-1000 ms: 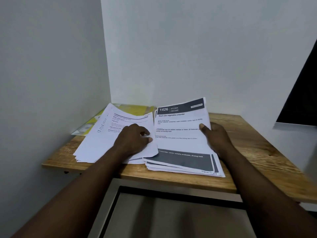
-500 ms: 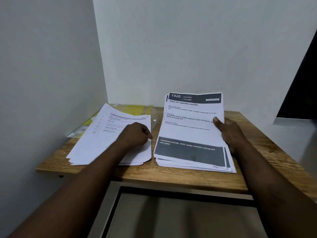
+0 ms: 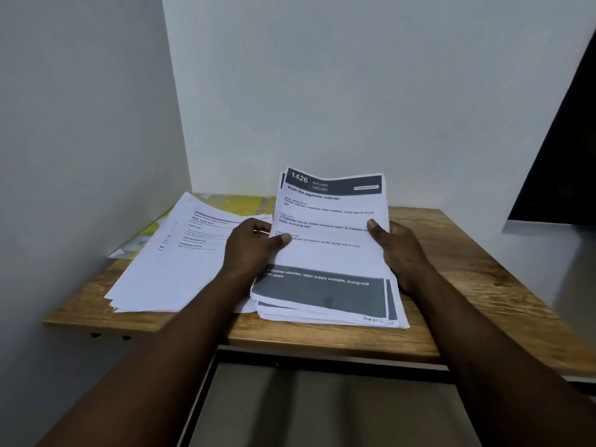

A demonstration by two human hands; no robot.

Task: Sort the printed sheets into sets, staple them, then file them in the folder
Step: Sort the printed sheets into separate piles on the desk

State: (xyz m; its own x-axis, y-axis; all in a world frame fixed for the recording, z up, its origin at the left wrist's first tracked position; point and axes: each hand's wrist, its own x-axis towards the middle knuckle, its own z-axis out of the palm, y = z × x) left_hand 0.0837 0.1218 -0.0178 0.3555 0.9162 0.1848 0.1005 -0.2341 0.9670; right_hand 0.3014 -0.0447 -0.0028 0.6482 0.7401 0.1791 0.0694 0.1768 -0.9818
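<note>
The stack of printed sheets (image 3: 329,256) lies at the table's (image 3: 467,272) middle, its far end raised and slightly curled. The top page has a dark header reading "1426 KITCHEN" and a grey band near its foot. The left hand (image 3: 251,250) and right hand (image 3: 401,250) pinch its side edges, thumbs on top. A second pile (image 3: 180,272) lies beside it, apparently overlapping a yellow folder (image 3: 235,204).

Left hand (image 3: 248,251), right hand (image 3: 403,253) and forearms (image 3: 180,333) are bare.
</note>
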